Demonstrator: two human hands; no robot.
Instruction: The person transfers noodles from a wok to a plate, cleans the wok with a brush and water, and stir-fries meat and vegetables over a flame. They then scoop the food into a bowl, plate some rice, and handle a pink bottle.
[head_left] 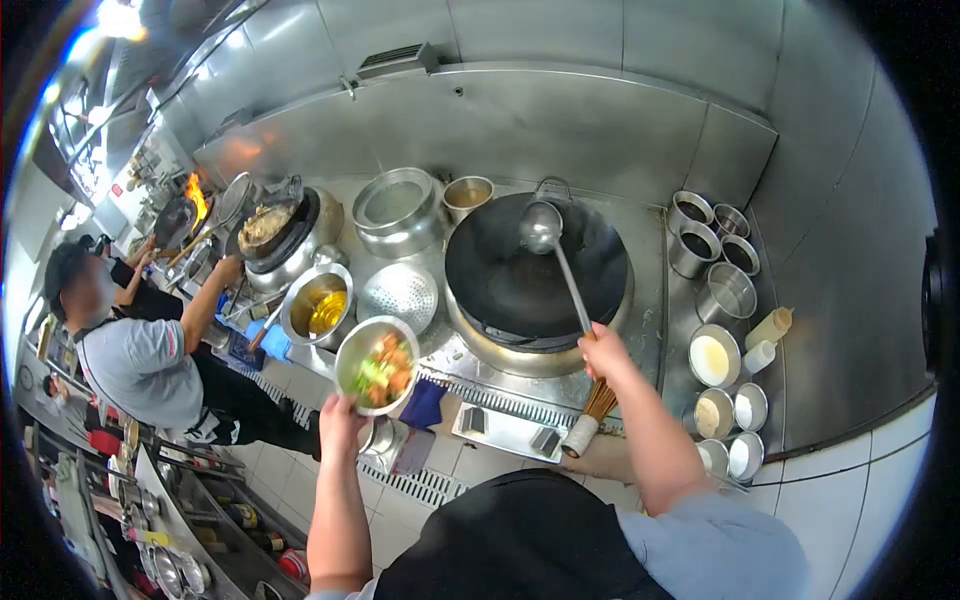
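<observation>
My left hand (340,412) grips the near rim of a steel bowl (352,350) filled with chopped orange and green food, held up left of the big black wok (520,285). My right hand (604,352) is closed around the long handle of a steel ladle (541,227). The ladle's cup hovers over the far part of the wok. The wok looks dark and empty inside. A bamboo brush (590,418) leans on the stove edge just under my right hand.
A perforated strainer (400,295), a bowl of yellow oil (318,305), a large pot (396,208) and a small pot (468,194) sit left of the wok. Seasoning tins (722,292) line the right. A person (140,350) cooks at a second wok (272,228); flame (197,195) burns farther left.
</observation>
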